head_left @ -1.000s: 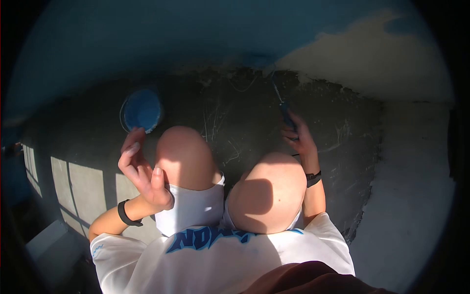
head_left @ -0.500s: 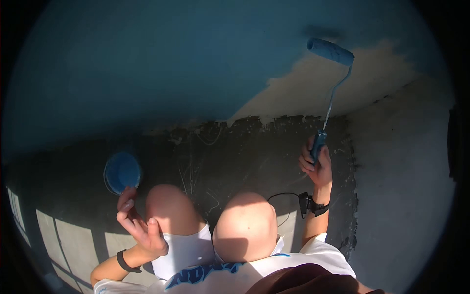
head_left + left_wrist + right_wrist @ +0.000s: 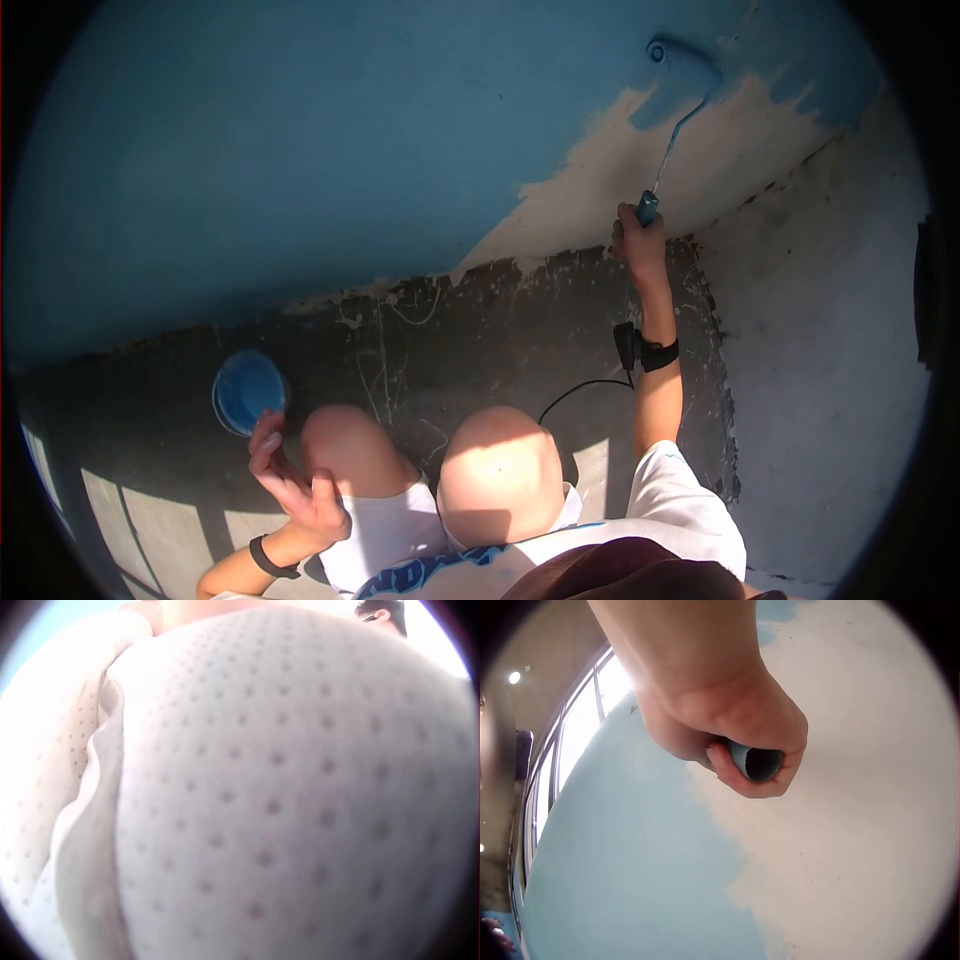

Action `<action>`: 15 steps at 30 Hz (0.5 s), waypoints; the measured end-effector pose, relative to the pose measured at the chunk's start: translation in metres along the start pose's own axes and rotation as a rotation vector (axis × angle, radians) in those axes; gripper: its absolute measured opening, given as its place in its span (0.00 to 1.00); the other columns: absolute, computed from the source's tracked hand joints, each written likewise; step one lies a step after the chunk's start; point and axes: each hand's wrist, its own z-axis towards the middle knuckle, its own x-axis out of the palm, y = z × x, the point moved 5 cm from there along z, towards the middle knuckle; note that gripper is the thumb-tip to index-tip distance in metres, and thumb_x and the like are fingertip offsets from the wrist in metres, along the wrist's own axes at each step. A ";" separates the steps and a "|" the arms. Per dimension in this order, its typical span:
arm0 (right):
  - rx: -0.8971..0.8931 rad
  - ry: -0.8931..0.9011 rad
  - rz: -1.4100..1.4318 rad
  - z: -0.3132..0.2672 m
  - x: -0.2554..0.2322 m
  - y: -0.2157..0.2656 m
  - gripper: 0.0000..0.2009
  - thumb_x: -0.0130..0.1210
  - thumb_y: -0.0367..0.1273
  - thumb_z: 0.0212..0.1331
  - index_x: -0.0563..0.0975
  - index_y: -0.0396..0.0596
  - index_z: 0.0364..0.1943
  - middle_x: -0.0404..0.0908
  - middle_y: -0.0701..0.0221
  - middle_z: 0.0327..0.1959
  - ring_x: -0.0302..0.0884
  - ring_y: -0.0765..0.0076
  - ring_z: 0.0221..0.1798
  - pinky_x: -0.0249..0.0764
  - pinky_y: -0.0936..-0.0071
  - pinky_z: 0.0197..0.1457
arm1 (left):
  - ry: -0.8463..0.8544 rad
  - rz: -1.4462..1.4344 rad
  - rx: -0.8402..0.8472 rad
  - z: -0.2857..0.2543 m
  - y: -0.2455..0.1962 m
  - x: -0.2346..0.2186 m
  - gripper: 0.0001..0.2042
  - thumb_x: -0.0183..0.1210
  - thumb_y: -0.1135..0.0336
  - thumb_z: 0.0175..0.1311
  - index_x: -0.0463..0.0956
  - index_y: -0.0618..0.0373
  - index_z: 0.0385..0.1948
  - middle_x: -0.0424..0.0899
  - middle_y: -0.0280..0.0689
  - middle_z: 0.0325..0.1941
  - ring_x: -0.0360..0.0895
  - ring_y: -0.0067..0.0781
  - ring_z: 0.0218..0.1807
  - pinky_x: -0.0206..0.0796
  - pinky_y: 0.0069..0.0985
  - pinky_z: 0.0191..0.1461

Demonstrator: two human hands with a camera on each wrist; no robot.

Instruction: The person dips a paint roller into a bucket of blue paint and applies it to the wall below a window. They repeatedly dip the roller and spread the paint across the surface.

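Observation:
My right hand (image 3: 640, 243) grips the handle of a paint roller (image 3: 686, 62), arm stretched forward. The roller's blue sleeve lies at the wall's upper right, at the edge of the blue paint, joined to the handle by a bent wire frame. In the right wrist view, curled fingers wrap the handle (image 3: 763, 765), its hollow end showing. My left hand (image 3: 305, 495) holds nothing; its fingers are loosely bent beside the left knee. Just past its fingertips stands a bucket (image 3: 248, 392), blue inside. White dotted fabric (image 3: 262, 787) fills the left wrist view, hiding that hand.
Blue paint covers most of the wall (image 3: 330, 160); a pale unpainted patch (image 3: 735, 160) lies at right. A grey side wall (image 3: 800, 380) meets it at the corner. Both knees (image 3: 503, 470) are bent above the dark floor (image 3: 480, 350). A black cable (image 3: 575, 388) runs from the right wrist.
The roller came up from the wall's foot, swung right and now sits higher on the wall. Blue strokes show at the pale patch's top. My left hand keeps its pose; the view tilted up.

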 end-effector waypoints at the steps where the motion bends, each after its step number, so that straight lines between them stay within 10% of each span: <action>1: 0.015 0.000 -0.042 0.004 0.000 -0.018 0.12 0.50 0.34 0.60 0.66 0.49 0.20 0.61 0.78 0.09 0.55 0.81 0.10 0.52 0.77 0.15 | 0.001 -0.003 0.004 0.001 0.000 0.000 0.26 0.50 0.63 0.56 0.52 0.62 0.56 0.57 0.54 0.61 0.52 0.51 0.67 0.42 0.43 0.69; 5: 0.096 -0.121 -0.279 -0.015 0.005 -0.077 0.15 0.53 0.37 0.58 0.69 0.41 0.21 0.70 0.68 0.14 0.69 0.69 0.15 0.65 0.68 0.20 | 0.017 -0.019 0.024 0.002 0.000 -0.003 0.27 0.49 0.67 0.54 0.52 0.62 0.56 0.56 0.54 0.61 0.52 0.51 0.67 0.42 0.43 0.69; 7: -0.161 -0.379 -0.545 -0.034 0.009 -0.115 0.17 0.53 0.38 0.59 0.71 0.34 0.25 0.75 0.56 0.20 0.76 0.54 0.25 0.70 0.59 0.31 | 0.018 -0.017 0.018 0.002 0.000 -0.002 0.27 0.49 0.68 0.53 0.52 0.62 0.56 0.56 0.54 0.61 0.52 0.51 0.67 0.41 0.43 0.69; 9: 0.023 -0.252 -0.549 -0.048 0.014 -0.153 0.18 0.54 0.39 0.58 0.72 0.31 0.30 0.76 0.47 0.27 0.77 0.45 0.33 0.69 0.57 0.38 | 0.018 -0.013 0.010 0.002 -0.001 -0.002 0.27 0.49 0.68 0.53 0.52 0.62 0.56 0.56 0.53 0.61 0.52 0.51 0.67 0.41 0.44 0.69; 15: 0.030 -0.300 -0.566 -0.060 0.008 -0.171 0.17 0.55 0.38 0.55 0.72 0.32 0.24 0.75 0.50 0.22 0.77 0.50 0.28 0.68 0.57 0.33 | 0.017 -0.024 0.047 0.002 0.002 0.002 0.27 0.50 0.66 0.54 0.52 0.62 0.56 0.57 0.53 0.61 0.53 0.51 0.66 0.40 0.45 0.70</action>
